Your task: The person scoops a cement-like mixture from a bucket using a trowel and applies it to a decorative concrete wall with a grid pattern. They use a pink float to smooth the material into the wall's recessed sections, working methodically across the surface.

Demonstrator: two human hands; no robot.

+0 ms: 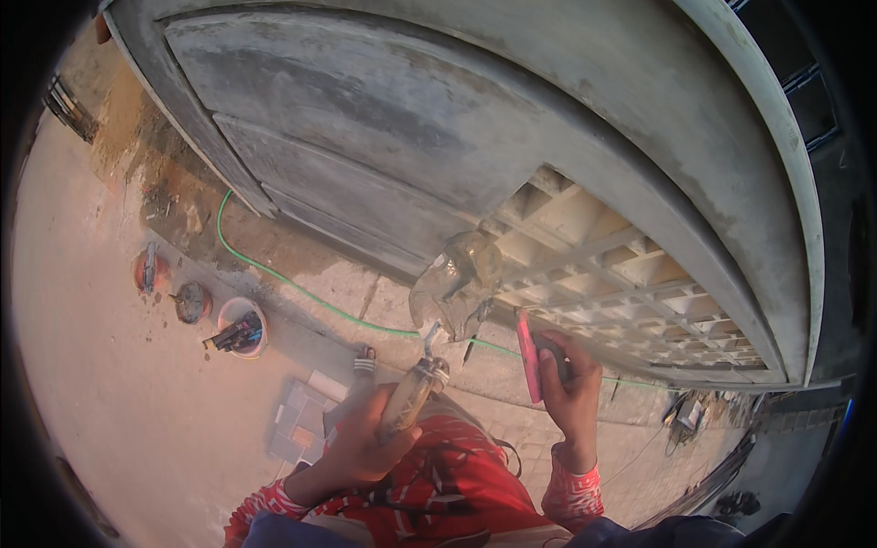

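Note:
My left hand (pixel 365 443) is closed around the worn handle of a trowel (pixel 413 395). The trowel points away from me, and its broad grey blade, smeared with what looks like wet mortar, is near the lower left edge of a pale lattice panel (pixel 612 260). Whether the blade touches the panel I cannot tell. In my right hand (pixel 573 384) is a hand float with a pink face (pixel 529 358), its dark handle gripped by the fingers. The float is held on edge, close to the bottom of the lattice. A grey plastered wall (pixel 338 100) surrounds the lattice.
A green hose (pixel 306 292) runs along the ground below the wall. Off to the left stand a white bucket (pixel 265 336) with tools and two smaller pails (pixel 192 303). Grey tiles (pixel 301 422) lie near my left arm. Rubble (pixel 690 416) lies at the right.

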